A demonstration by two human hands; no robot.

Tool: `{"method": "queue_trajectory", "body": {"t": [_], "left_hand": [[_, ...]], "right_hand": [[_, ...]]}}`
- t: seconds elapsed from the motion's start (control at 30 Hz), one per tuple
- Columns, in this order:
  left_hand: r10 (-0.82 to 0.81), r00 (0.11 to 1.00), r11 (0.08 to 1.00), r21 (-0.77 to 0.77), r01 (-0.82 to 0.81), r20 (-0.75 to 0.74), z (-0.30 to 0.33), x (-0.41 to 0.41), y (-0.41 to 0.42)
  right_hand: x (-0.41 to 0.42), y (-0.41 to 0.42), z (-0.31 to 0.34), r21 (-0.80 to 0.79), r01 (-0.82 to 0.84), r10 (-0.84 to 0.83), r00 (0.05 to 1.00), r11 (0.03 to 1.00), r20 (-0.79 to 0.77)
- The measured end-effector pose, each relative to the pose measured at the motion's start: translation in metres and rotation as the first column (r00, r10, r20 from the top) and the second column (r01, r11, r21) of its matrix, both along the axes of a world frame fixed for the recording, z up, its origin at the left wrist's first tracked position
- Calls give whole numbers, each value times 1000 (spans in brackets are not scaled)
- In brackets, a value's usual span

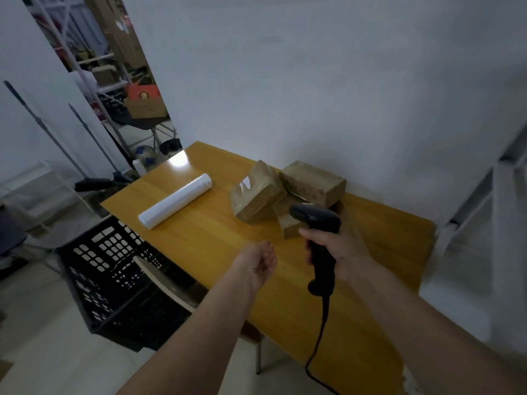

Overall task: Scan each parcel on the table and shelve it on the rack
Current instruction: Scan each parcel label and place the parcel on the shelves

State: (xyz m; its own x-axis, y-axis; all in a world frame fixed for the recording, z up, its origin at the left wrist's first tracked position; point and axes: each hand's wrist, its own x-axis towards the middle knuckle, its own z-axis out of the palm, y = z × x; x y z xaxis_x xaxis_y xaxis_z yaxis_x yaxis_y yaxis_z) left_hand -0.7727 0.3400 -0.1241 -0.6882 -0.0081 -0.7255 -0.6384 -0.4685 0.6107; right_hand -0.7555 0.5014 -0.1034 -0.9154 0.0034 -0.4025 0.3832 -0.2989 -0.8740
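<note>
A black scanner [319, 232] is gripped by the right hand [339, 252], aimed at the parcels [285, 192] near the table's [199, 238] far edge; the left hand [258, 265] is held loosely curled, empty.

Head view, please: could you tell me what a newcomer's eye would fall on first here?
The black scanner gripped in the right hand, pointing at the brown parcels heaped near the table's far edge by the wall. Then the white roll lying on the table left of them, and the empty left hand hovering over the near edge.
</note>
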Motion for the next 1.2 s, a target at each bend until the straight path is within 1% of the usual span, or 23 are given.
{"method": "queue_trajectory", "body": {"t": [0.13, 0.27, 0.4, 0.53, 0.6, 0.7, 0.8, 0.87, 0.93, 1.03, 1.1, 1.2], "left_hand": [[-31, 999, 986, -164, 33, 13, -11, -39, -9], [-138, 990, 903, -408, 135, 22, -22, -89, -3], [-315, 949, 770, -587, 249, -10, -31, -140, -1], [-475, 880, 601, -729, 327, 3, -37, -190, -13], [-548, 837, 511, -788, 343, 9, -36, -215, -20], [-616, 788, 416, -845, 337, 11, -36, -251, -32], [-663, 748, 392, -850, 351, 3, -40, -284, -42], [-701, 713, 342, -869, 359, 18, -43, -306, -48], [-728, 685, 319, -879, 353, 10, -46, -327, -52], [-769, 638, 330, -875, 353, -33, -53, -357, -53], [-775, 629, 365, -856, 365, -62, -56, -371, -51], [-793, 603, 403, -815, 417, -83, -62, -382, -47]], "right_hand": [[-31, -11, 1, -91, 45, -34, 993, 995, 115], [-55, -8, -4, -160, 115, -86, 980, 980, 178], [-74, -9, -15, -126, 179, -147, 963, 976, 225], [-100, -24, -23, -127, 274, -235, 937, 953, 259], [-118, -36, -25, -119, 314, -274, 923, 942, 271], [-146, -54, -30, -128, 384, -332, 893, 914, 305], [-174, -69, -37, -150, 444, -376, 862, 883, 339], [-194, -78, -44, -152, 473, -395, 843, 868, 364], [-213, -85, -53, -128, 511, -434, 817, 850, 380], [-236, -93, -66, -72, 578, -510, 766, 813, 391], [-247, -97, -74, -50, 618, -550, 732, 785, 403], [-258, -102, -83, -35, 646, -579, 705, 762, 411]]}}
